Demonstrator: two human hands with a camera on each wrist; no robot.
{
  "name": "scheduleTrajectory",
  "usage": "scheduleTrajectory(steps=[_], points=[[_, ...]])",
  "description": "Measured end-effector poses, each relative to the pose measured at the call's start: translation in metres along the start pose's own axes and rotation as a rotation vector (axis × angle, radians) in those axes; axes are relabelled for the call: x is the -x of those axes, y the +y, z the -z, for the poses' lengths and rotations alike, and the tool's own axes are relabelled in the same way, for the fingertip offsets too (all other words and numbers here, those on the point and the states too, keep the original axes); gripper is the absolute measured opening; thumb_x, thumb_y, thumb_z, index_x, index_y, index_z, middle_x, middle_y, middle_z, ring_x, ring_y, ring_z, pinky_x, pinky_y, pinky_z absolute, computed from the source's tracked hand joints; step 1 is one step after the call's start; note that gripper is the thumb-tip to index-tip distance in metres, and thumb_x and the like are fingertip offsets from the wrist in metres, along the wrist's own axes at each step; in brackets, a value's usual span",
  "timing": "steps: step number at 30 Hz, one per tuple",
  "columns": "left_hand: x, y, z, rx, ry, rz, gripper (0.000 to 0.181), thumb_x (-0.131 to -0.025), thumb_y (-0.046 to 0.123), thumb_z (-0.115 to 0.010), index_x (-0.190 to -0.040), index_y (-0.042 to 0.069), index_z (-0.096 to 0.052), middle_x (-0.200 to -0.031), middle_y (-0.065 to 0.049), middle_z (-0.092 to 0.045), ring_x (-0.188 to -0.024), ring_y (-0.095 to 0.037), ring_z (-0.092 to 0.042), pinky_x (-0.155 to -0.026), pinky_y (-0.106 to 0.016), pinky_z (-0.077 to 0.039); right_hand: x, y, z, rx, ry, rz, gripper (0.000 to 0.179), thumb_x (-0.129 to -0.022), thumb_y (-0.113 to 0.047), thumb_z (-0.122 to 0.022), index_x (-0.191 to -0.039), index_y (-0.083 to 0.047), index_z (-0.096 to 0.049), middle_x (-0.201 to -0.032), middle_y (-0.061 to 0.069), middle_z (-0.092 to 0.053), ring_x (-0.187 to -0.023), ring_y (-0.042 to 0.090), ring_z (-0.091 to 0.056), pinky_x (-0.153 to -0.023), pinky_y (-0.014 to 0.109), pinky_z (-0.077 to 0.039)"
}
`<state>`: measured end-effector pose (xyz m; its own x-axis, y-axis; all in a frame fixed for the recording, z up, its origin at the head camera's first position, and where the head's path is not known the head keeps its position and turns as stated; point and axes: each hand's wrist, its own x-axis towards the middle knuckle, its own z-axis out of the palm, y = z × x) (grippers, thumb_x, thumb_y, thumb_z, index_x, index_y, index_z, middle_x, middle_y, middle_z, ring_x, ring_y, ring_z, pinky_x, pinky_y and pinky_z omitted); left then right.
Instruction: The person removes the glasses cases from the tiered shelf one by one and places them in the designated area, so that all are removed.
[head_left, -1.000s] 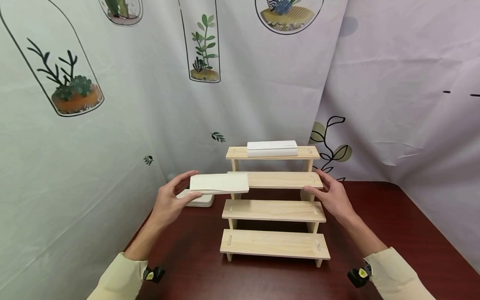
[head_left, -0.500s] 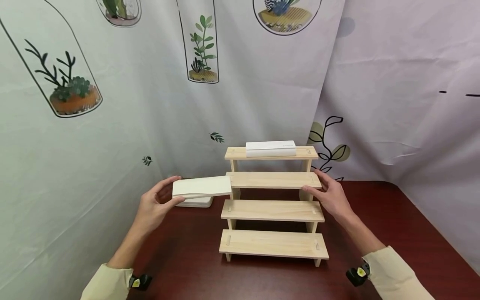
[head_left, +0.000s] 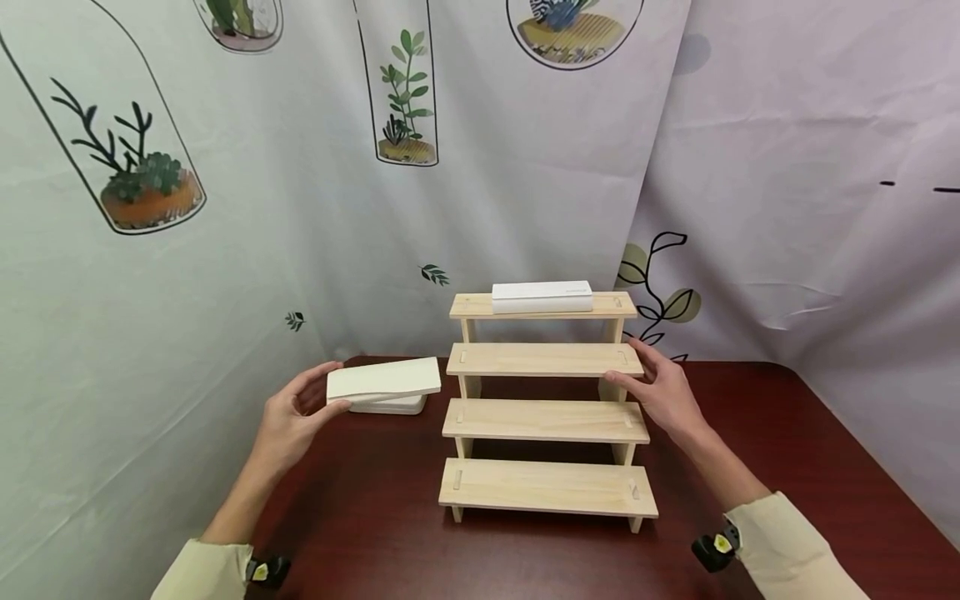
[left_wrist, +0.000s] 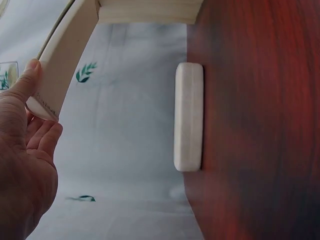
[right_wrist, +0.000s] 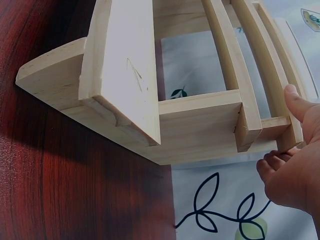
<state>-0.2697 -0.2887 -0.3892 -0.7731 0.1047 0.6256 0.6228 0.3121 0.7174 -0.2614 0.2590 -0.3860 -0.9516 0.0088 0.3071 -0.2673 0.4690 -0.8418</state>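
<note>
1. The fabric backdrop (head_left: 487, 208) is softly lit, its folds shaded.
2. The tabletop (head_left: 360, 500) is shadowed under the wooden step shelf (head_left: 546, 419).
3. The front board (right_wrist: 132, 45) is whitened by glare.

The head view looks from in front of and above the wooden rack (head_left: 546, 419), facing forward and down, far enough back to take in all 4 tiers, the bench (head_left: 345, 517) around it and the cloth backdrop (head_left: 480, 217) behind. The left wrist view sits left of the rack, close behind the left hand (head_left: 288, 425), rolled sideways and facing the backdrop; it shares the white slab (head_left: 384, 379) and the white case (head_left: 393, 407) with the head view. The right wrist view, also rolled, is nearest the rack's front right corner, facing back along its side; both it and the head view show the right hand (head_left: 663, 396) at tier 3 from the bottom.
</note>
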Motion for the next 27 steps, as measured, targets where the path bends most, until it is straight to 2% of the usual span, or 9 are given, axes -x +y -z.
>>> scheduleTrajectory(steps=[7,16,21,27], points=[[0.008,-0.017,0.009,-0.047,0.014,0.064,0.06,-0.087,-0.008,-0.084,-0.143,-0.006,-0.061,-0.139,-0.014,-0.068,-0.119,-0.004,-0.069,-0.093,-0.02,-0.057,0.0,0.0,0.0,-0.005,-0.001,0.002,0.092,-0.101,-0.032,-0.077,-0.167,0.003,-0.023,-0.165,0.028,-0.037,-0.146,0.043,-0.047,-0.111,0.056,-0.045],[0.019,-0.04,0.016,-0.086,-0.02,0.105,0.059,-0.088,-0.003,-0.085,-0.142,-0.006,-0.062,-0.137,-0.031,-0.065,-0.114,0.001,-0.068,-0.09,-0.016,-0.056,0.0,0.001,0.0,-0.003,-0.002,0.001,0.092,-0.101,-0.032,-0.077,-0.167,0.003,-0.024,-0.165,0.028,-0.037,-0.146,0.043,-0.047,-0.111,0.056,-0.045],[0.023,-0.051,0.016,-0.099,-0.05,0.138,0.059,-0.089,0.0,-0.085,-0.142,-0.008,-0.061,-0.138,-0.034,-0.062,-0.115,0.005,-0.066,-0.09,-0.014,-0.055,0.0,0.0,0.0,-0.002,-0.002,-0.005,0.093,-0.101,-0.033,-0.077,-0.167,0.003,-0.023,-0.165,0.028,-0.036,-0.147,0.043,-0.046,-0.112,0.057,-0.044],[0.028,-0.063,0.015,-0.092,-0.083,0.185,0.058,-0.09,0.001,-0.084,-0.142,-0.01,-0.06,-0.142,-0.033,-0.06,-0.119,0.006,-0.062,-0.091,-0.014,-0.053,0.0,0.0,0.0,-0.005,-0.004,-0.004,0.092,-0.101,-0.033,-0.077,-0.167,0.002,-0.023,-0.165,0.028,-0.037,-0.146,0.043,-0.047,-0.111,0.057,-0.045]])
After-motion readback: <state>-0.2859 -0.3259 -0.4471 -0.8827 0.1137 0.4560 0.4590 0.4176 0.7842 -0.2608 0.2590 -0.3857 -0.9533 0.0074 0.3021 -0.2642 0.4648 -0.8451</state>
